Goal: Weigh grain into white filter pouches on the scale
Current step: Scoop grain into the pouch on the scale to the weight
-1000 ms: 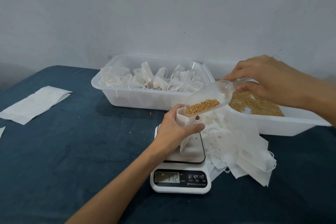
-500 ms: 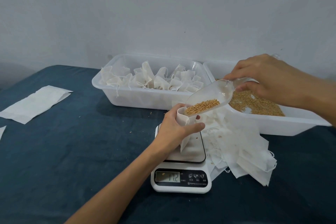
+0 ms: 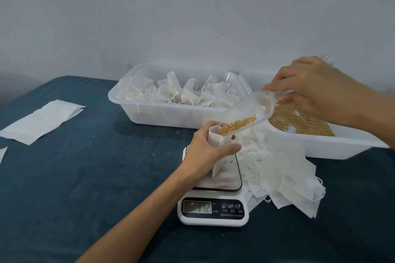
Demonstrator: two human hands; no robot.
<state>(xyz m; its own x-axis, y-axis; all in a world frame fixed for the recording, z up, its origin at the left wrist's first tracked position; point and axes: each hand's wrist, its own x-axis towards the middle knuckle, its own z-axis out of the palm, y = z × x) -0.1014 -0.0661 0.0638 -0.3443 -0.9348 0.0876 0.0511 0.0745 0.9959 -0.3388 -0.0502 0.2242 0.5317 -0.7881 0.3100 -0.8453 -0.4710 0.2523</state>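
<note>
White filter pouch (image 3: 214,137) stands on the scale (image 3: 213,196), gripped open by our left hand (image 3: 205,151); our right hand (image 3: 316,85) pinches the scoop (image 3: 248,111), tipping grain (image 3: 237,125) into it. Display reads 17.2 — filling underway. One tub (image 3: 171,113) holds filled pouches — empties (image 3: 284,177) remain.

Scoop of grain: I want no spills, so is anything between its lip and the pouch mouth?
Nothing visible. The scoop lip sits right at the open pouch mouth, which the left hand holds open over the scale.
</note>
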